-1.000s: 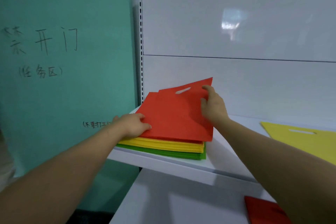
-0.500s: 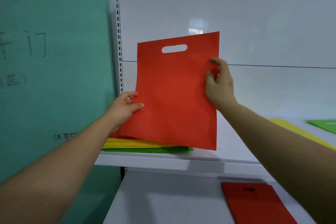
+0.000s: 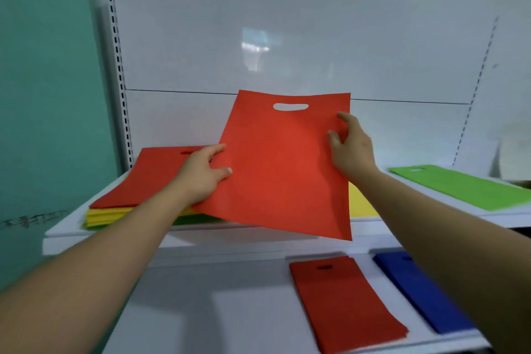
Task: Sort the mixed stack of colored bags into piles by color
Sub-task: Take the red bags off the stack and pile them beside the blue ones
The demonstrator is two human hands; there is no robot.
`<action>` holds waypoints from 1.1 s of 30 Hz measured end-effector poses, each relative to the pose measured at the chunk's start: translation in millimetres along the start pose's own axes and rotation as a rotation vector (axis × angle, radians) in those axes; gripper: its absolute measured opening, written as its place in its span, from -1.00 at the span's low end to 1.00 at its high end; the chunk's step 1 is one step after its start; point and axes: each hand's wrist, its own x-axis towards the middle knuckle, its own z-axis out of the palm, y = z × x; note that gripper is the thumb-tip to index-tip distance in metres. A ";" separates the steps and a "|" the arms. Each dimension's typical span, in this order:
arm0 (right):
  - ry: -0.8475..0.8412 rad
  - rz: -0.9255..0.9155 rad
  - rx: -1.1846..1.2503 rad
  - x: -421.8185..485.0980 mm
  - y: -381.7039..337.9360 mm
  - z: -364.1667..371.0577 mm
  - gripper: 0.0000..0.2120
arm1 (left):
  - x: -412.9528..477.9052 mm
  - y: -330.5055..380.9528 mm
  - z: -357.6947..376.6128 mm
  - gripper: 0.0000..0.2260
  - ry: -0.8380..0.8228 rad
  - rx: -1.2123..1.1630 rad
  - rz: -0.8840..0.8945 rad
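I hold a red bag [image 3: 283,169] with a cut-out handle upright in the air in front of the upper shelf. My left hand [image 3: 202,174] pinches its left edge, and my right hand [image 3: 352,146] pinches its right edge. The mixed stack [image 3: 143,181] lies at the left of the upper shelf, red on top, yellow and green layers below. A green bag pile [image 3: 465,187] lies at the right of that shelf. A yellow pile [image 3: 360,201] shows partly behind the held bag. On the lower shelf lie a red pile [image 3: 344,302] and a blue pile [image 3: 419,290].
The white upper shelf [image 3: 69,233] has its front edge just below the held bag. A white back panel with slotted uprights [image 3: 120,72] stands behind. A teal wall [image 3: 46,95] with handwriting borders the left side. The lower shelf [image 3: 218,310] is white.
The red bag came off the mixed stack, was raised upright, and has now moved right and lower. Another red bag now tops the stack. The view swung right, showing more piles.
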 end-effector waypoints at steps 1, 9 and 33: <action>0.005 0.007 -0.010 -0.4 10.2 -12.6 -0.56 | -1.9 7.5 13.1 -0.47 -0.002 -0.003 0.004; -0.002 0.072 -0.090 -6.7 102.3 -132.6 -0.57 | -41.2 75.6 145.7 -0.48 -0.011 0.016 0.005; -0.467 0.309 -0.107 -222.5 204.7 -182.8 -0.55 | -306.1 46.9 240.4 -0.47 -0.093 -0.043 -0.477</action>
